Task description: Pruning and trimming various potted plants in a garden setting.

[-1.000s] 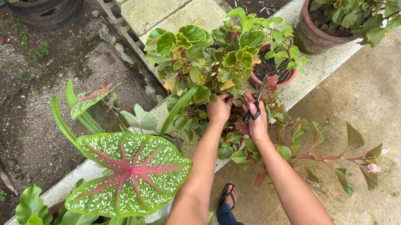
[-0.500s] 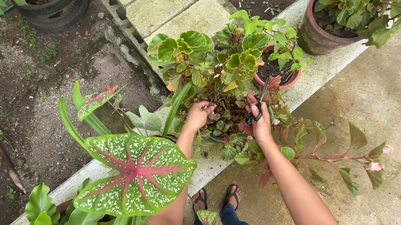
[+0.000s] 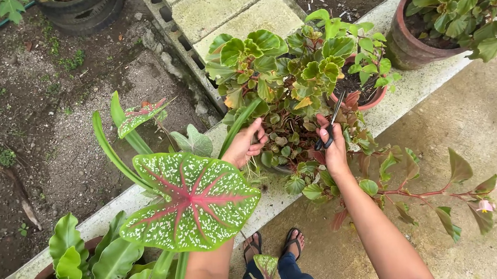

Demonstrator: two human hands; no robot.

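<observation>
The right hand (image 3: 334, 149) is closed around the dark handles of a pair of scissors (image 3: 330, 126), whose thin blades point away from the wrist, up into the foliage; the left hand (image 3: 245, 145) is curled, fingers bent inward, at the near edge of the same leafy clump, and thin pale strands that look like roots or stems hang just below it, though whether the fingers truly pinch them cannot be told; the two hands sit near each other with a gap of small reddish-green leaves between them. Both reach into a bushy potted plant (image 3: 278, 75) with rounded green leaves, which stands directly beyond the fingertips on a pale concrete ledge (image 3: 421, 81); just past the scissor tips a reddish pot (image 3: 367, 101) shows its rim. Over the left forearm spreads a big heart-shaped leaf (image 3: 196, 200), white-spotted green with crimson veins; left of that forearm, nearer the body, sits another pot of long glossy leaves (image 3: 89, 267). To the right of the right forearm a trailing stem (image 3: 432, 191) with pink buds lies over the paving; beyond the right hand, far off to the right, stands a large brown pot (image 3: 404, 43).
</observation>
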